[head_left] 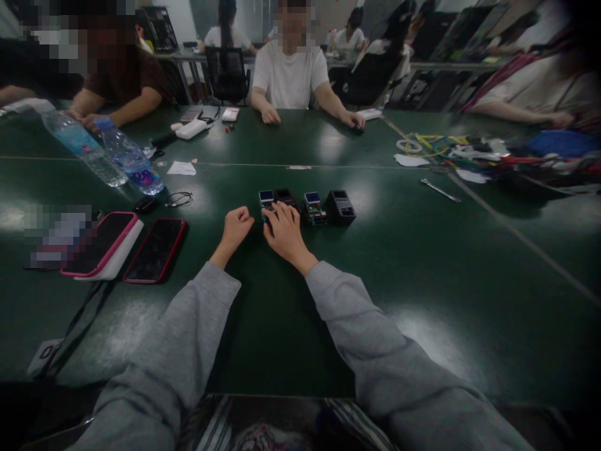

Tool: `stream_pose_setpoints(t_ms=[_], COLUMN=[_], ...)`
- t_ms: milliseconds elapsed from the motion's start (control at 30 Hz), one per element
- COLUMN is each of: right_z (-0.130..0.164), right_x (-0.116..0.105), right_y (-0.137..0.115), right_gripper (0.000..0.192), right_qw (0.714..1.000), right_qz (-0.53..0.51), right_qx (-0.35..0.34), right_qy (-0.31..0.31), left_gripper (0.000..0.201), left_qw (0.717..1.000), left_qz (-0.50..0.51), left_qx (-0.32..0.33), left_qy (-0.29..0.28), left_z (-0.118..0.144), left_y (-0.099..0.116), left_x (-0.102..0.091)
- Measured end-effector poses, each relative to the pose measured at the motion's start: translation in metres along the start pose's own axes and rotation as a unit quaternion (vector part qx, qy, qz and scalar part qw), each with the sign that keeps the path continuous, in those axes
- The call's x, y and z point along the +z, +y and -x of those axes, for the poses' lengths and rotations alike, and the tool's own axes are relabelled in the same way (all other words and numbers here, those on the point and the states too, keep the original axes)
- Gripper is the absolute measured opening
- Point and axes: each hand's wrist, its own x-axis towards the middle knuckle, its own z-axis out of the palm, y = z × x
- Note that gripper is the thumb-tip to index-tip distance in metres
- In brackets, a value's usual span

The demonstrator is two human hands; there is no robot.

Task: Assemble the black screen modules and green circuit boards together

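My left hand (237,227) is closed in a fist on the table, just left of a row of small electronic devices, and nothing shows in it. My right hand (285,233) reaches over the leftmost one, a circuit board with a small screen (266,196), with thumb and fingers around its near side. The hand hides most of that board. Behind its fingers stands a black case (284,195), partly covered. To the right sit a second circuit board with a screen (313,210) and another black case (342,207).
Two phones (156,250) (101,244) lie at left, below two tilted water bottles (134,160) (84,147). A wrench (440,190) and a heap of cables (469,150) lie at right. Across the green table (422,263) sits a person in a white shirt (291,75).
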Motion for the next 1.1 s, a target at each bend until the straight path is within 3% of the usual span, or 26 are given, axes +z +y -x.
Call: stream_pose_setpoints(t_ms=[267, 333, 433, 533, 667, 767, 933, 1100], right_z=[0.005, 0.004, 0.003, 0.003, 0.006, 0.007, 0.007, 0.016], right_x=[0.004, 0.002, -0.001, -0.001, 0.001, 0.003, -0.002, -0.016], right_y=[-0.014, -0.012, -0.005, 0.003, 0.003, -0.001, 0.003, 0.021], right_gripper=[0.050, 0.050, 0.047, 0.047, 0.055, 0.055, 0.052, 0.050], right_qw=[0.997, 0.999, 0.998, 0.994, 0.993, 0.994, 0.990, 0.985], right_qz=[0.013, 0.005, 0.010, 0.033, 0.069, 0.077, 0.077, 0.071], right_qx=[-0.071, -0.047, 0.044, 0.100, 0.097, 0.080, 0.105, 0.128], right_qy=[-0.038, -0.016, 0.036, 0.036, -0.003, -0.007, 0.059, 0.092], left_gripper=[0.031, 0.032, 0.034, 0.032, 0.024, 0.024, 0.026, 0.027], left_qw=[1.000, 0.999, 0.999, 1.000, 0.999, 0.999, 0.991, 0.986], left_qz=[0.015, 0.031, 0.030, 0.020, 0.030, 0.034, -0.088, -0.125], left_qx=[0.022, 0.017, 0.005, 0.007, 0.021, 0.033, 0.093, 0.092], left_qy=[-0.004, -0.007, -0.008, 0.005, 0.032, 0.012, -0.043, -0.055], left_z=[0.000, 0.000, 0.000, -0.001, -0.002, -0.002, 0.002, 0.004], left_y=[-0.002, 0.000, 0.002, 0.002, 0.003, 0.005, 0.012, 0.013], left_x=[0.000, 0.000, -0.001, -0.001, 0.001, 0.003, 0.002, -0.001])
